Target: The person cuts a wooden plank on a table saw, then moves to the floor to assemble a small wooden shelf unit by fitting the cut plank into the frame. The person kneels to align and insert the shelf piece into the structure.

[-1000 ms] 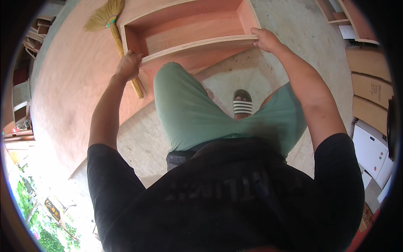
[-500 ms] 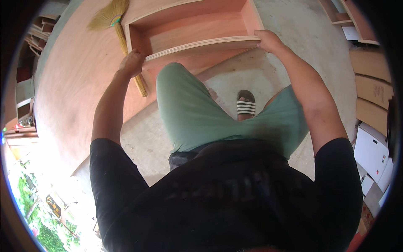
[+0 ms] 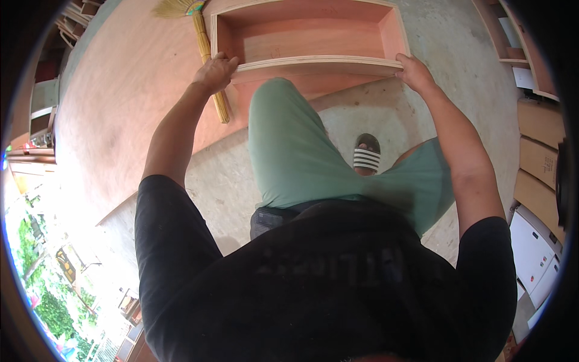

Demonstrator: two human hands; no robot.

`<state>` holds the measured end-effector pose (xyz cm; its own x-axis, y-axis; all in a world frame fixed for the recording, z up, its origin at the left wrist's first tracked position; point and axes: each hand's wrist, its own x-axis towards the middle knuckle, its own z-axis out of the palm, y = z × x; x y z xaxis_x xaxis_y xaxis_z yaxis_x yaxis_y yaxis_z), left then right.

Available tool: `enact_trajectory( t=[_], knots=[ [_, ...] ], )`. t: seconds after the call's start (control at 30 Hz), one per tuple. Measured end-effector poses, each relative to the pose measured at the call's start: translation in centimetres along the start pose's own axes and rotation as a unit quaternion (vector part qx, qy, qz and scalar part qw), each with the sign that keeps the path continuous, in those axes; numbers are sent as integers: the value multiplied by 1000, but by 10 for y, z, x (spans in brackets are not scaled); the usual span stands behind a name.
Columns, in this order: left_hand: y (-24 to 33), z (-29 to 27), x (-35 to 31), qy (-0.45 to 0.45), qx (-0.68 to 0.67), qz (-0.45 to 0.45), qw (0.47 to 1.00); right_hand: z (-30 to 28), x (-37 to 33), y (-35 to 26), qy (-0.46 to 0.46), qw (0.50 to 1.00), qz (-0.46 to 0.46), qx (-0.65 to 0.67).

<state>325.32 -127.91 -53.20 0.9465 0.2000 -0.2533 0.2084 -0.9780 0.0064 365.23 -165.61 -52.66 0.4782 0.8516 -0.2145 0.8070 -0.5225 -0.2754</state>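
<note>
A shallow rectangular plywood box [image 3: 313,62], pinkish inside with pale layered edges, lies ahead of me with its open side facing up toward me. My left hand [image 3: 218,72] is closed round its near left corner. At the near right corner, my right hand [image 3: 416,72] grips the edge, thumb on top and fingers partly hidden below. A straw broom [image 3: 202,42] lies just left of the box, its handle passing behind my left hand.
A large reddish plywood sheet [image 3: 120,114] covers the floor on the left, with grey concrete [image 3: 461,66] on the right. Cardboard boxes [image 3: 538,160] and a white panel [image 3: 534,241] stand at the right edge. Stacked wood pieces [image 3: 75,24] are at the far left.
The box and both hands sit further right in view and look more level. The broom and floor have shifted right and up too, as my view moved. Both hands keep their grip.
</note>
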Motion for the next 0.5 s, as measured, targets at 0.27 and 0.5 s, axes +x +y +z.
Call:
enact_trajectory(
  t=[0.27, 0.5],
  knots=[
    [-2, 1, 2, -7, -19, 7, 1000, 0, 4, 4, -25, 999, 10, -29],
    [-8, 6, 1, 13, -19, 30, 999, 3, 6, 7, -10, 1000, -4, -5]
  ],
)
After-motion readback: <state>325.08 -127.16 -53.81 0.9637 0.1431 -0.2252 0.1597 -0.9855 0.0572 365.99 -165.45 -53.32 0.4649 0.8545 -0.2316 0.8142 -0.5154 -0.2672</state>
